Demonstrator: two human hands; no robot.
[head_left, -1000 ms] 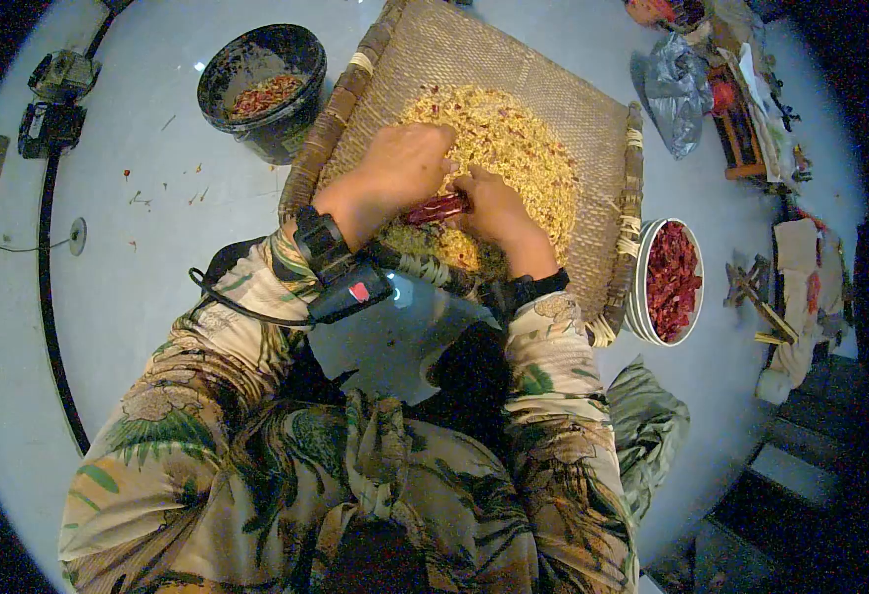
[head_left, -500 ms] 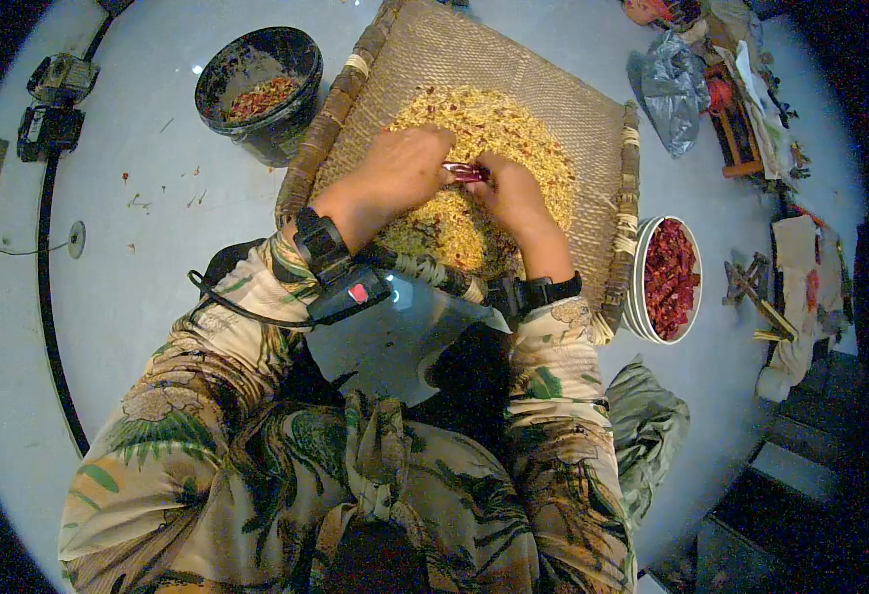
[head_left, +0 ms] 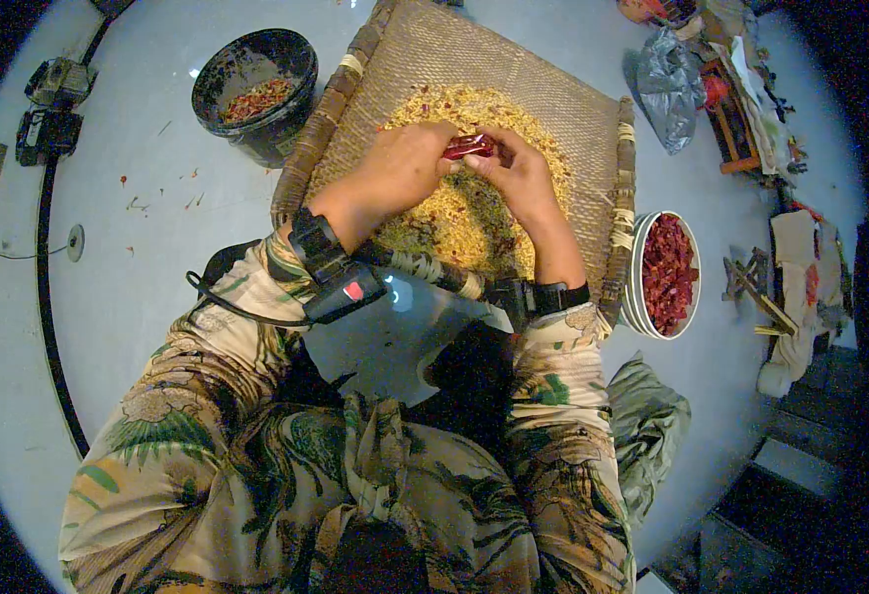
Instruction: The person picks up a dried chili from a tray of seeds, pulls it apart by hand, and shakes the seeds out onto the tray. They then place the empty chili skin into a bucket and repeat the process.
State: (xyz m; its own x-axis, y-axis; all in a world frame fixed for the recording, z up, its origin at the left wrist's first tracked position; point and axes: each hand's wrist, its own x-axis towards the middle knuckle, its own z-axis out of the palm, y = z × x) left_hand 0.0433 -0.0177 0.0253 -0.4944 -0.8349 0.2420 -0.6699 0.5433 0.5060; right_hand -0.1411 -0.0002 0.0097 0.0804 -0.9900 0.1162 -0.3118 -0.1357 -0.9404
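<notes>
A dark red, shiny dried chili pepper point(head_left: 469, 148) is held between my two hands above a woven tray point(head_left: 514, 54). My left hand point(head_left: 410, 163) grips its left end, with the fingertips partly hidden behind the hand. My right hand point(head_left: 524, 173) pinches the right end between thumb and fingers. Under both hands, yellow chili seeds point(head_left: 454, 233) mixed with red bits lie spread over the tray, with a darker greenish patch near its front edge.
A black bucket point(head_left: 291, 129) with reddish-yellow scraps inside stands left of the tray. To the right, a white bucket point(head_left: 637, 287) holds red dried chilies point(head_left: 669, 277). Beyond it are a grey plastic bag point(head_left: 670, 84) and a small wooden stand point(head_left: 751, 287). Scraps dot the floor at left.
My right hand has turned and lifted slightly, with its fingers now over the chili. The pepper has risen a little and shows more of its length. My left hand stays nearly in place.
</notes>
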